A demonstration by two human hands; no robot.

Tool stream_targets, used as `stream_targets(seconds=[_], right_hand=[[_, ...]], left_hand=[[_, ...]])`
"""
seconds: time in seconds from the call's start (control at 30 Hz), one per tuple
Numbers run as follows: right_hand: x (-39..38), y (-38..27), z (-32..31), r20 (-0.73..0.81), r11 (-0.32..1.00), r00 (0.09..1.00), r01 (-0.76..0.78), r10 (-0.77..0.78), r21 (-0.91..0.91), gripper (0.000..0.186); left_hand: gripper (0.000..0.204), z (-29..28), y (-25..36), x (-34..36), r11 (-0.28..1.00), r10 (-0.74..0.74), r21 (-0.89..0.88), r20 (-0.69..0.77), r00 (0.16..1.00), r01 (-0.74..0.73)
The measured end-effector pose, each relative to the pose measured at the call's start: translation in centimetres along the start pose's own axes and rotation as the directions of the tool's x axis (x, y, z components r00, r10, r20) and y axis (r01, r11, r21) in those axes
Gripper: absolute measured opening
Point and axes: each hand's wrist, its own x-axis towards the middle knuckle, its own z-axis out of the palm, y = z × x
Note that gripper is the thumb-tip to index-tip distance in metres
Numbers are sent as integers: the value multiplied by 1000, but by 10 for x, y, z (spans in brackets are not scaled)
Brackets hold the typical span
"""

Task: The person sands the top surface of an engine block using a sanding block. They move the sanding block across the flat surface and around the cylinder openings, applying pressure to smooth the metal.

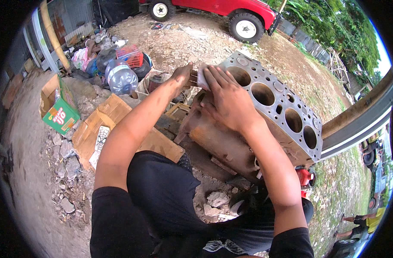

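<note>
Head view shows both of my hands together at the near-left end of a big metal engine block (pixel 277 98), with a pale pad (pixel 202 76) between them. I judge that the step in hand is rubbing or wiping at this end of the block, but the face of the pad that would do this work is hidden from me. As I judge it, the next move calls for even pressure and a short stroke, with fingers kept out of the open bores just right of my grip.

My right hand (pixel 228 94) comes over the block from below right, palm down, its fingers almost straight and reaching onto the pad, its thumb lower, against the side of the block. My left hand (pixel 183 75) meets the pad from its left side, thumb upward, fingers pointing across to the right. Whether either hand really clamps the pad, or only presses it, I cannot tell, because the contact is covered. Both forearms reach forward, the left one passing above the brown cardboard (pixel 155 139), which lies below and left of my grip. Behind it, farther left, stands a clear plastic bottle (pixel 121 78).
</note>
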Motion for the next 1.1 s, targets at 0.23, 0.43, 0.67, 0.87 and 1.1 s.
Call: stream_targets(seconds=[0.23,0.43,0.67,0.87,1.1], right_hand=[[10,10,4,25,997,998,-60,62,-46,71],[-21,-9,5,4,993,997,-74,75,-91,81],[-10,-12,15,10,988,996,-84,86,-132,84],[14,2,10,16,999,999,-27,28,-44,65],[-2,-11,21,18,983,999,-43,47,-179,80]], left_hand=[[55,-31,-22,18,935,-102,351,148,984,44],[26,-35,-29,15,968,-13,250,46,999,1],[47,3,32,-33,983,185,-11,111,976,-185],[52,2,45,-33,984,173,-70,200,964,-162],[56,3,44,-41,990,123,52,165,979,-133]])
